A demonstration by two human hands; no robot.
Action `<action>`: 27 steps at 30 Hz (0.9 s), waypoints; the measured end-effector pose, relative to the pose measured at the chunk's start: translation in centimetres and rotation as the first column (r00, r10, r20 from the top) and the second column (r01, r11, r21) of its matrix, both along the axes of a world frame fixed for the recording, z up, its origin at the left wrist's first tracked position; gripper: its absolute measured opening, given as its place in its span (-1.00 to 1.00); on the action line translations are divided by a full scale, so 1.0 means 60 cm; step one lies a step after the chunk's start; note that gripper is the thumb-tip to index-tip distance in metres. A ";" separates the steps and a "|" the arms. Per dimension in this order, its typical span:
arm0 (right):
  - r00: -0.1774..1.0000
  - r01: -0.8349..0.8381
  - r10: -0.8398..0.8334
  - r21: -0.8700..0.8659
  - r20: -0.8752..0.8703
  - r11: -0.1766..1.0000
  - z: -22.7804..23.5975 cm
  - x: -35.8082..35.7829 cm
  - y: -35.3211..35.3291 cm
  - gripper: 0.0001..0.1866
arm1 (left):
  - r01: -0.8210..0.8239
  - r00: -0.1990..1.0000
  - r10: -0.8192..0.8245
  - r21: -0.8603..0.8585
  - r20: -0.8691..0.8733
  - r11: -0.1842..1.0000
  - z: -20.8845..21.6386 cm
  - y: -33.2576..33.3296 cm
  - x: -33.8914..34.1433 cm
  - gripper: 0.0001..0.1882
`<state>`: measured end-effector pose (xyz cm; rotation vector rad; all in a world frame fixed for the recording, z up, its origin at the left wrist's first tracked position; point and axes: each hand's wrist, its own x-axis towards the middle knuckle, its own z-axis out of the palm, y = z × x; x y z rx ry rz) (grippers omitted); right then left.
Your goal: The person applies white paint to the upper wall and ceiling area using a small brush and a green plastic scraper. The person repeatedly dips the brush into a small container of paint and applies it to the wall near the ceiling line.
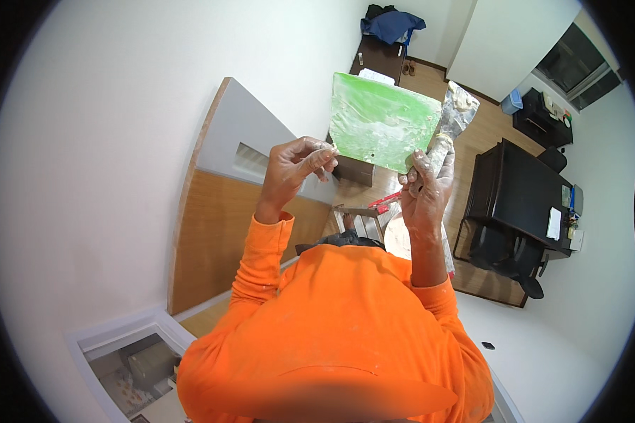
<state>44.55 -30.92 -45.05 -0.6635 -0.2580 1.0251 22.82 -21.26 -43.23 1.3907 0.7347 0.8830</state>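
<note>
In my right hand (430,185) are a wide putty knife (461,107) and a green plastic board (386,116). The knife's blade points away from me and is smeared with white paste. More white paste coats much of the board, which lies left of the knife with its near right corner in my fingers. My left hand (300,166) is closed in a pinch at the board's near left corner. A small whitish bit shows at those fingertips; whether they grip it or the corner is hard to tell. Both hands are spotted with paste.
Below me stands a stepladder (363,211) with red parts, beside a pale round container (398,236). A grey-and-wood panel (222,240) leans along the white wall (120,176) at left. To the right are a dark desk (518,190) and black chairs (504,250).
</note>
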 end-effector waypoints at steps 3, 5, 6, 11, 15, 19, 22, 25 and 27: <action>1.000 -0.008 0.008 -0.003 0.011 1.000 -0.016 0.009 0.007 -0.41 | 0.026 0.997 -0.031 -0.060 -0.076 0.998 -0.038 0.015 -0.006 -0.71; 1.000 -0.004 0.004 -0.014 0.027 1.000 -0.018 0.015 0.011 -0.43 | 0.035 0.997 -0.044 -0.139 -0.061 0.990 -0.071 0.020 -0.013 -0.70; 0.999 -0.010 0.011 -0.021 0.034 1.000 -0.017 0.018 0.011 -0.44 | 0.031 0.999 -0.035 -0.205 -0.013 0.978 -0.090 0.016 -0.024 -0.69; 0.999 0.011 -0.006 -0.092 0.054 0.996 -0.039 0.028 0.023 -0.50 | -0.141 0.924 0.096 -0.095 -0.369 0.985 -0.243 0.012 -0.086 -0.61; 0.994 0.056 -0.042 -0.136 0.101 0.989 -0.057 0.038 0.033 -0.53 | -0.050 0.754 0.129 0.139 -0.645 0.989 -0.352 -0.003 -0.135 -0.53; 0.980 0.122 -0.087 -0.194 0.181 0.973 -0.062 0.039 0.028 -0.58 | -0.057 0.610 -0.059 -0.117 -0.790 0.991 -0.395 0.005 -0.175 -0.52; 0.978 0.134 -0.093 -0.226 0.184 0.965 -0.054 0.036 0.033 -0.61 | -0.114 0.856 -0.123 -0.415 -0.503 0.903 -0.461 -0.010 -0.188 -0.41; 0.979 0.124 -0.081 -0.228 0.186 0.966 -0.055 0.035 0.028 -0.60 | -0.049 0.712 -0.120 -0.219 -0.692 0.975 -0.487 -0.041 -0.148 -0.44; 0.981 0.109 -0.064 -0.243 0.185 0.964 -0.047 0.035 0.028 -0.59 | -0.020 0.725 -0.117 -0.191 -0.679 0.981 -0.553 -0.077 -0.145 -0.49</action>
